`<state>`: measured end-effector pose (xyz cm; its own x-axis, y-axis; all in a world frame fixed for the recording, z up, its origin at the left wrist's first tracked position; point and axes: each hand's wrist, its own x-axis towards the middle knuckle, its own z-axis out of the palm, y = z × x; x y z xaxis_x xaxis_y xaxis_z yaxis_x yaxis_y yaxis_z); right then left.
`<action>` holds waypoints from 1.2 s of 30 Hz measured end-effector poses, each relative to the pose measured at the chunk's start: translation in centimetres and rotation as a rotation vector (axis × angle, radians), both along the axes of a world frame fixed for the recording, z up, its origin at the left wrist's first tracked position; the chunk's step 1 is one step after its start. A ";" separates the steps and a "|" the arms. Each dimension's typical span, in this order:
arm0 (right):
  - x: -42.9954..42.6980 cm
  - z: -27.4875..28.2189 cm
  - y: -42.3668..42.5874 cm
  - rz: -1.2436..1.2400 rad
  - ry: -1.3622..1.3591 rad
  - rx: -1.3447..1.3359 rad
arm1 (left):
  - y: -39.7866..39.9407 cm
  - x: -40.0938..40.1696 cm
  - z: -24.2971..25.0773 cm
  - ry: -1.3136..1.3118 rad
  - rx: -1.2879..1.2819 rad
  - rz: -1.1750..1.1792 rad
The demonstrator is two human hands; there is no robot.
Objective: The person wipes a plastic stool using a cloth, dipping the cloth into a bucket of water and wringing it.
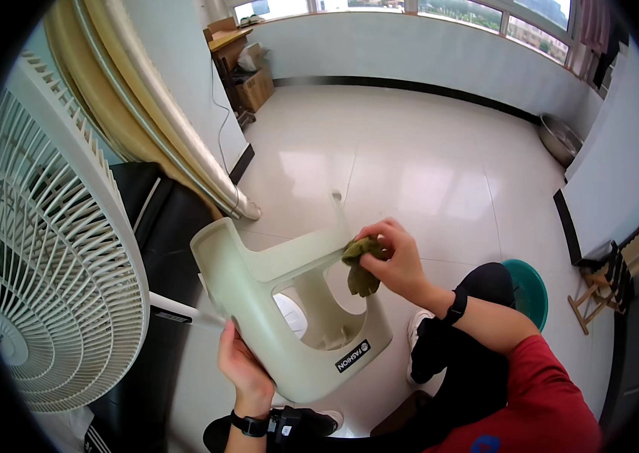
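A pale green plastic stool (257, 317) is held tilted in front of me, with large openings between its panels and a dark label bearing writing near its lower edge. My left hand (243, 362) supports it by the near left side, thumb along the edge and the other fingers hidden behind. Bunched in the fingers of my right hand (396, 255) is a damp-looking olive-green cloth (364, 277). The cloth touches the stool's frame at the right end of a crossbar, and part of it hangs down below my fingers.
A white standing fan (64, 243) is close on my left, before a black sofa (175, 243). By my right knee sits a green basin (531, 294). Further off are a folding stool (597, 294), a metal basin (560, 139) and a cardboard box (257, 89) on the tiled floor (410, 153).
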<state>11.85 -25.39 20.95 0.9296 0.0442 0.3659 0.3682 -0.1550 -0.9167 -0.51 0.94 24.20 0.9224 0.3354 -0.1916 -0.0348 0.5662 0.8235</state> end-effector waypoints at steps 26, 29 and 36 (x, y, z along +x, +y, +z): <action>-5.1 -2.7 -0.2 0.102 -0.165 -0.322 | 0.8 0.2 -1.3 -0.033 -0.031 0.069; -1.7 -2.8 -1.4 -0.064 -0.054 -0.252 | 0.6 0.0 -1.3 -0.027 -0.092 0.043; -5.9 -3.8 -1.0 -0.058 -0.039 -0.056 | 0.9 0.2 -1.2 0.042 -0.197 0.033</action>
<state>5.96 -26.40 17.13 0.9161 0.0123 0.4008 0.3929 -0.2275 -0.8910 -0.32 1.81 22.96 0.9012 0.3177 -0.2947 -0.0241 0.7157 0.6979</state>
